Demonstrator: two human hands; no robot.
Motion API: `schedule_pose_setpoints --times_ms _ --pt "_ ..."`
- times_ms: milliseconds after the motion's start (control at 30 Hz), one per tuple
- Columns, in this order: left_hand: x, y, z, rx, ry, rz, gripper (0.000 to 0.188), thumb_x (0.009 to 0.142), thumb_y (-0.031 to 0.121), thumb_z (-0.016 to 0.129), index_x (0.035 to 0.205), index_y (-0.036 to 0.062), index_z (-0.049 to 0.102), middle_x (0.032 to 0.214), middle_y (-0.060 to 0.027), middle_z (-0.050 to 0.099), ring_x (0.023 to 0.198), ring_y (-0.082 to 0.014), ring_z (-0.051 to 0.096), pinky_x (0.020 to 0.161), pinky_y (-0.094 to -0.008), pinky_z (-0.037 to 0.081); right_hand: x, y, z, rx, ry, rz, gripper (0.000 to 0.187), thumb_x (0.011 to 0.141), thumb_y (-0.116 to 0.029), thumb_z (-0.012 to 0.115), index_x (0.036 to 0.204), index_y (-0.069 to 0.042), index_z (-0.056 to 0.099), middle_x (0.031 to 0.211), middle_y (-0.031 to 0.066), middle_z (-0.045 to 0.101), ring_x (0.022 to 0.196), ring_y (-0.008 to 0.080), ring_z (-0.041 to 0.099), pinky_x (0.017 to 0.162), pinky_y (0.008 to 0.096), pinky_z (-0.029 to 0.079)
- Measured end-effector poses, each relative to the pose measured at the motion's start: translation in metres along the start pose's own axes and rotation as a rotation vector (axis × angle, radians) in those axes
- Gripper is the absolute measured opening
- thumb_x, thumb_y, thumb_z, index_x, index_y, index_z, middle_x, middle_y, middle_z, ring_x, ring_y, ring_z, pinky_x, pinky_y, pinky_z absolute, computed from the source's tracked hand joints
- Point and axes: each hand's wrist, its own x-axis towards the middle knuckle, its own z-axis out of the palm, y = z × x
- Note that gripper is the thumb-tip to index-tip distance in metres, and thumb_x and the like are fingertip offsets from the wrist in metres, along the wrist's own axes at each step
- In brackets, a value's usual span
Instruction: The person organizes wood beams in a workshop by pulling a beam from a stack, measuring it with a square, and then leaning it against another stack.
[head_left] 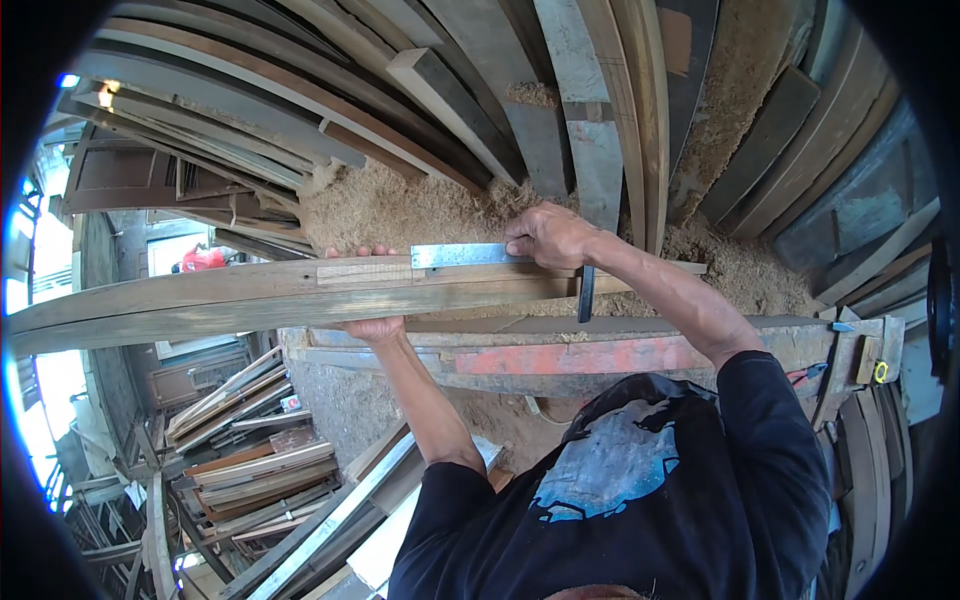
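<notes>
**A:** What does the long plank [200,300] look like?

**B:** It is a narrow, weathered length of wood, grey-brown with darker streaks along the grain. It runs from the left edge of the frame to a little right of centre, and the lens bends it slightly. A paler strip shows on its top face near the middle.

**A:** And the metal piece on it?

**B:** That is a steel square [460,255]. Its flat silvery blade lies along the top of the plank at centre frame, and its dark arm hangs down across the plank's near face, just right of centre.

**A:** What are the hands doing?

**B:** The right hand [545,237] sits on the right end of the blade, its grip pressed together on the steel square. The left hand [368,290] wraps the plank from below at centre frame; its fingertips show above the far edge, so that grip is clamped on the plank.

**A:** What carries it all?

**B:** The plank lies above a worn table [600,352] with a faded red edge, running across the middle right. Sawdust [400,205] is heaped behind, in the upper centre, against stacked boards [480,90]. More timber [255,460] lies in the lower left.
</notes>
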Motion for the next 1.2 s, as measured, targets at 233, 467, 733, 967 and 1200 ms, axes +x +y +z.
schedule_pose_setpoints --times_ms 233,467,733,967,1200 --pt "0.0 0.0 0.006 -0.01 -0.012 -0.029 0.09 0.071 0.053 0.078 0.144 0.0169 0.039 0.126 -0.0158 0.057 0.118 -0.0371 0.054 0.105 -0.0564 0.037 -0.002 0.001 -0.005 0.016 -0.023 0.017 0.02 0.092 -0.021 0.061 0.089 -0.003 0.066 0.088 0.0174 0.066 0.09 0.0363 0.062 0.078 0.044 0.046" --pt "-0.002 -0.001 0.008 0.006 -0.011 -0.023 0.083 0.075 0.056 0.072 0.142 0.0155 0.042 0.125 -0.0156 0.059 0.116 -0.0372 0.054 0.106 -0.0562 0.033 -0.002 0.017 -0.001 0.051 -0.027 0.008 0.019 0.09 -0.019 0.063 0.082 -0.002 0.064 0.077 0.0173 0.063 0.078 0.0336 0.06 0.072 0.0432 0.044" --pt "-0.001 0.0 0.015 0.029 -0.002 -0.034 0.079 0.075 0.057 0.071 0.139 0.0171 0.046 0.122 -0.0147 0.06 0.115 -0.0359 0.053 0.106 -0.0539 0.034 0.008 0.014 -0.013 0.023 -0.114 -0.035 0.019 0.089 -0.021 0.063 0.086 -0.003 0.067 0.082 0.0171 0.066 0.082 0.0351 0.062 0.073 0.0443 0.045" --pt "0.0 -0.001 0.012 0.029 0.021 -0.034 0.07 0.081 0.055 0.064 0.139 0.0178 0.047 0.122 -0.0148 0.06 0.114 -0.0355 0.052 0.104 -0.0544 0.036 0.012 0.018 -0.006 0.049 -0.057 -0.17 0.023 0.088 -0.019 0.064 0.076 -0.001 0.059 0.075 0.0171 0.06 0.077 0.036 0.059 0.072 0.0457 0.042" --pt "-0.003 0.001 0.001 0.065 -0.016 -0.02 0.073 0.081 0.055 0.065 0.141 0.0199 0.045 0.126 -0.0147 0.06 0.118 -0.036 0.054 0.106 -0.0551 0.034 0.01 0.011 -0.003 0.106 -0.04 -0.106 0.022 0.089 -0.015 0.063 0.074 0.001 0.057 0.071 0.0188 0.057 0.074 0.0377 0.057 0.069 0.0447 0.041"
